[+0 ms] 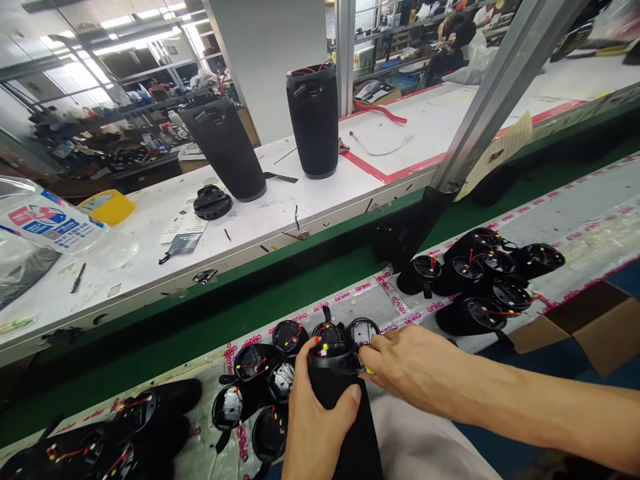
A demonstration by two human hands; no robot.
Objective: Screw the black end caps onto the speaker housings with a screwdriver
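Note:
My left hand (320, 407) is wrapped round a black cylindrical speaker housing (350, 427), which leans toward me. Its thumb lies on the near side and its fingers are on the far left side. At the housing's upper end, small red, yellow and white connectors (324, 348) show near the rim. My right hand (395, 357) is closed at the right side of that rim. A bit of yellow shows beneath its fingers; what they grip is mostly hidden.
Several open black housings (251, 362) with wires stand around the held one, with more groups left and right. Two taller speakers (313, 123) stand on the white bench (250, 230), beside a round black part (213, 202) and yellow tape (107, 208). A cardboard box (595, 327) sits right.

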